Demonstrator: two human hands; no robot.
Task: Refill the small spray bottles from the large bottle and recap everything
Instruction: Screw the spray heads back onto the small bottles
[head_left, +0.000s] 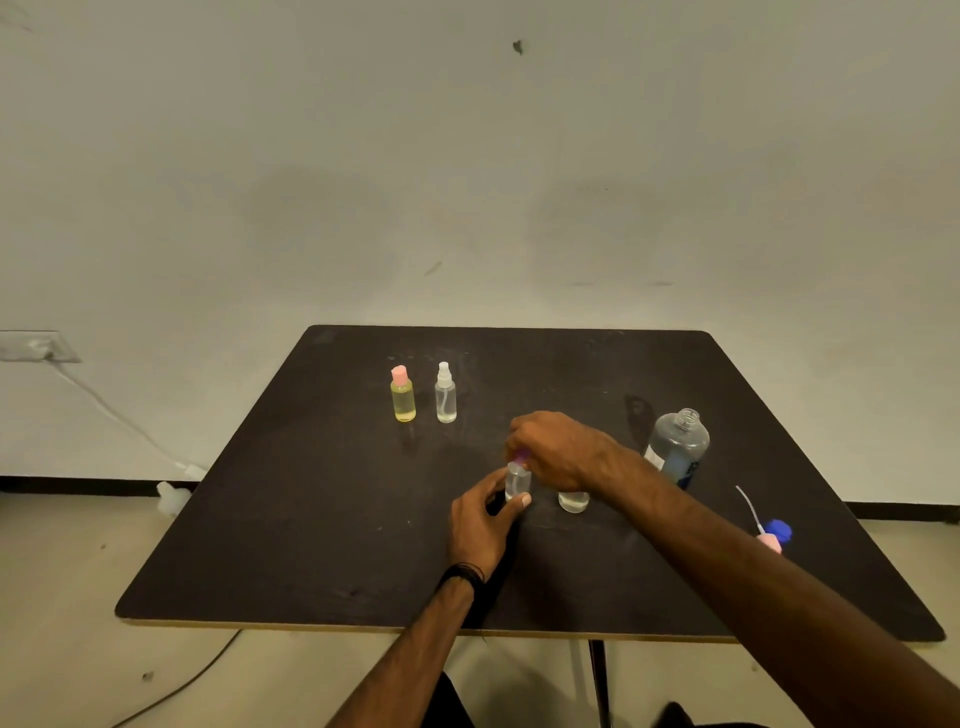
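Bottle (517, 480) stands near mid-table, left hand (485, 525) pinching its body to steady it, while the right hand (558, 451) closes on the purple cap (521, 457) — likely screwing it on. Big bottle (678, 447) waits uncapped — right, apart.

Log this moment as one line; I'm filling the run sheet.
left hand: holds small clear bottle upright | right hand: on its purple cap | large bottle: uncapped | blue cap: on table
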